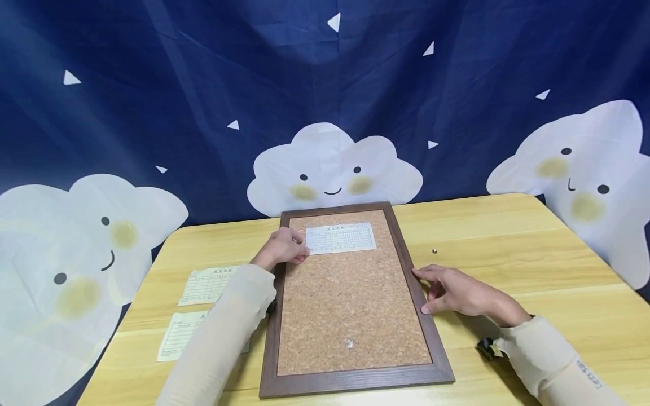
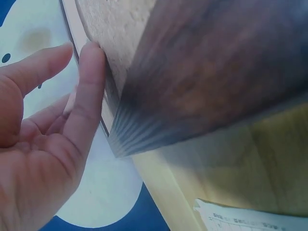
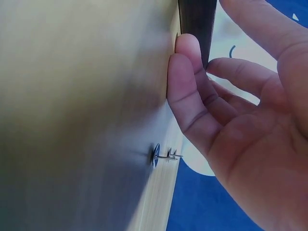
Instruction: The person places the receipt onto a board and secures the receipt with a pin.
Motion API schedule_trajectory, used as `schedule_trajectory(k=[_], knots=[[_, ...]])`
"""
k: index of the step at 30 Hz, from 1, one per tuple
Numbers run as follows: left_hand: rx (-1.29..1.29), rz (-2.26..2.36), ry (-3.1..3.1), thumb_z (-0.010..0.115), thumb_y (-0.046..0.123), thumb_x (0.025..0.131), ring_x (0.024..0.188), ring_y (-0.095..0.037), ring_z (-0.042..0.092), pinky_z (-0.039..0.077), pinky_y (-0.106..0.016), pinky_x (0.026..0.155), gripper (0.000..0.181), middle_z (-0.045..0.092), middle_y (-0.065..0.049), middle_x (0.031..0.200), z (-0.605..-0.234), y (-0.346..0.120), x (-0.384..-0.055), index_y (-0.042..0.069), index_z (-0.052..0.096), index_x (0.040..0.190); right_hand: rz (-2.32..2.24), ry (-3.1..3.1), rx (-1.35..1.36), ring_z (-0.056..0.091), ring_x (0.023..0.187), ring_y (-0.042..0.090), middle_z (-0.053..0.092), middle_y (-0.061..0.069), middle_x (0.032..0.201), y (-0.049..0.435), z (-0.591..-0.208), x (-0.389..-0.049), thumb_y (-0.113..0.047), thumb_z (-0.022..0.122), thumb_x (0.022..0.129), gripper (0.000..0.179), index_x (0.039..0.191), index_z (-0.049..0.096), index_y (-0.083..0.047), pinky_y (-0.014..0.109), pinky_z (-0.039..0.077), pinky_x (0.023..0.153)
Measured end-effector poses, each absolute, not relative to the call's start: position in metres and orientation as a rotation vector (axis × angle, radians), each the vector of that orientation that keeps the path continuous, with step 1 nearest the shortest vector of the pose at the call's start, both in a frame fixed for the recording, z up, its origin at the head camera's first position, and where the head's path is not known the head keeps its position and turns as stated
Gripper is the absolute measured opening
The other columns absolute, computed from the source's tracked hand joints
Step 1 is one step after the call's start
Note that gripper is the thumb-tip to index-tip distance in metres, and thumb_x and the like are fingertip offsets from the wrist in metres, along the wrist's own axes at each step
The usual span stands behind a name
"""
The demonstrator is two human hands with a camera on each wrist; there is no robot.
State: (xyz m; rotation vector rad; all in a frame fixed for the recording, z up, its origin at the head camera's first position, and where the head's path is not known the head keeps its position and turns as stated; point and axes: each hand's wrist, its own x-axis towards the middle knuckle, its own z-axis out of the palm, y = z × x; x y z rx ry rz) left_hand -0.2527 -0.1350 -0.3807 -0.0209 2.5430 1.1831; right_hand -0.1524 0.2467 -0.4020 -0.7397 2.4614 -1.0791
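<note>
A cork board in a dark brown wooden frame lies on the table. Near its far end is a printed form slip. My left hand reaches over the frame's left side, fingertips at the slip's left edge; in the left wrist view the thumb and index finger stand apart. By the frame's right side is my right hand, thumb and index fingertips at the wood. Its fingers stretch along the tabletop in the right wrist view. Small shiny metal pieces sit on the near part of the cork.
Two more printed slips lie left of the board, partly hidden by the left sleeve. A metal thumbtack rests point up on the table, beyond the right hand. A dark blue cloud-print cloth hangs behind.
</note>
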Motion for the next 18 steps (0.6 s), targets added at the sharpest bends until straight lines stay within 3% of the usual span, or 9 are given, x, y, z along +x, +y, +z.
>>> schedule_trajectory(k=[5,7,13,18], knots=[[0.011,1.042,2.681,0.071,0.008,0.087,0.070,-0.013,0.060,0.051,-0.026,0.065,0.029,0.064,-0.002,0.081,-0.380,-0.136,-0.256,-0.002,0.067,0.114,-1.082,2.461,-0.729,0.056,0.083,0.010,0.052,0.019,0.131,0.246,-0.402,-0.152,-0.020,0.082,0.083,0.083,0.145,0.038,0.015,0.025,0.052,0.068],[0.060,0.985,2.736,0.073,0.011,0.088,0.077,-0.016,0.058,0.047,-0.028,0.070,0.025,0.063,-0.004,0.087,-0.380,-0.136,-0.257,-0.002,0.068,0.109,-1.081,2.461,-0.727,0.056,0.083,0.010,0.052,0.020,0.131,0.246,-0.401,-0.152,-0.021,0.082,0.083,0.084,0.145,0.038,0.015,0.025,0.052,0.067],[0.167,0.977,2.788,0.074,0.012,0.090,0.113,-0.027,0.061,0.055,-0.037,0.086,0.045,0.065,-0.016,0.124,-0.382,-0.135,-0.261,0.002,0.063,0.133,-1.071,2.470,-0.730,0.057,0.082,0.009,0.054,0.019,0.129,0.246,-0.400,-0.152,-0.021,0.082,0.083,0.083,0.144,0.038,0.015,0.025,0.052,0.067],[0.171,0.979,2.783,0.073,0.010,0.092,0.127,-0.027,0.055,0.052,-0.038,0.093,0.048,0.061,-0.016,0.136,-0.384,-0.136,-0.264,0.005,0.060,0.137,-1.070,2.466,-0.731,0.057,0.081,0.009,0.053,0.020,0.131,0.246,-0.400,-0.152,-0.020,0.082,0.083,0.083,0.144,0.039,0.016,0.025,0.052,0.068]])
